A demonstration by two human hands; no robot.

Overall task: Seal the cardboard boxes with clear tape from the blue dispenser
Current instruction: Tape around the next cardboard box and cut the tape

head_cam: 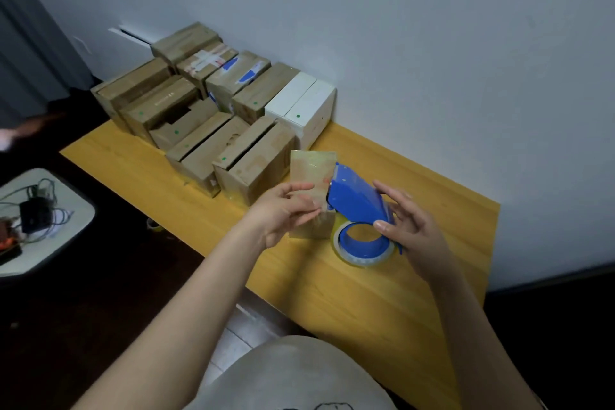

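While my left hand (289, 210) pinches the small cardboard box (312, 173) by its near edge, thumb on the face toward me and fingers curled round the side, the box stands on end on the table (349, 309), just in front of the other boxes (206, 130) stacked by the wall. It should be light and fairly stiff. Its faces shine with tape, though, so I judge them slick. Holding it by the edges and corners, where the card is strongest, should keep it from sliding or denting under the pull.

My right hand (412, 233) holds the blue dispenser (356, 196), thumb on the side plate by the hub and fingers spread loosely over the back. It is a light hold, not a firm one. The dispenser's front end touches the box's right edge, and the tape roll (364, 251) sits low, on or just above the table; I cannot tell which.

The dispenser looks like hard, light plastic, and I expect a blade at the front. I would wrap the curved body well behind that and keep my fingertips off the film, which is thin and likely to wrinkle if slack.
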